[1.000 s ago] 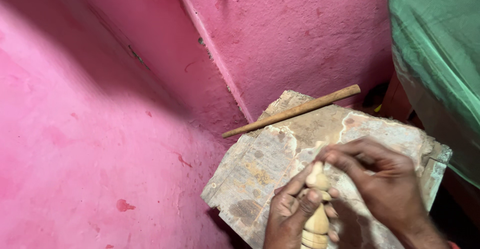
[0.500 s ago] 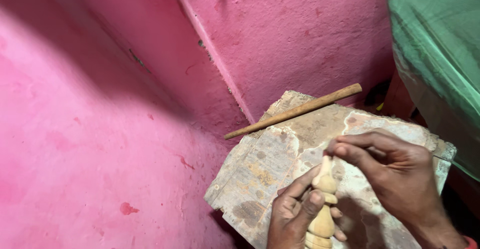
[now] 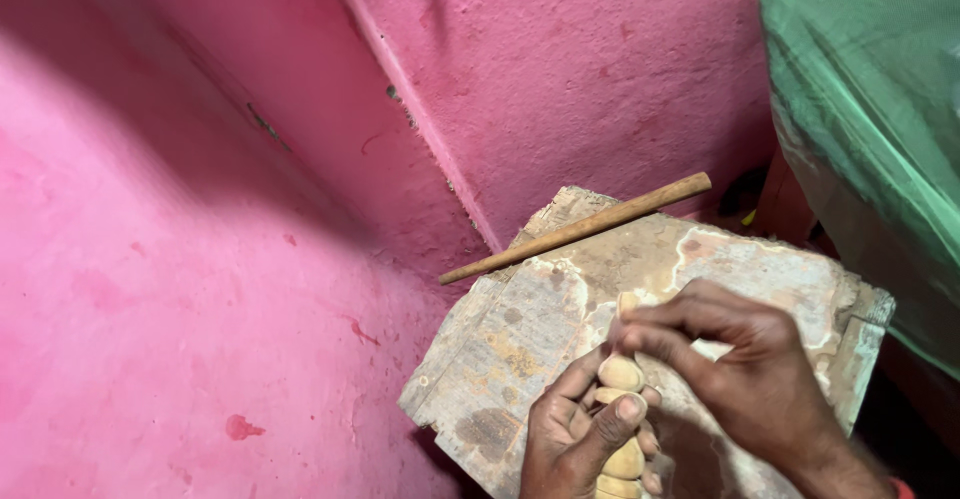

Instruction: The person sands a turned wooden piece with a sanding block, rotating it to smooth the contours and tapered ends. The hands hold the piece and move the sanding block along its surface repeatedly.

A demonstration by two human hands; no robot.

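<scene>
Left hand (image 3: 578, 437) still gripping turned wooden piece (image 3: 622, 399) lower centre; right hand (image 3: 745, 369) pinching its top, sliding slightly lower-right.

I see only my two hands and a short part of each wrist, at about 5 o'clock in the view. My left hand (image 3: 575, 429) is bare, with no ring and no glove, and its nails are cut short. My right hand (image 3: 745, 369) is bare too, with no ring on the fingers that show. On the right wrist, at the 5 o'clock corner, a small red-orange edge shows; I cannot tell if it is a sleeve or a band.
</scene>
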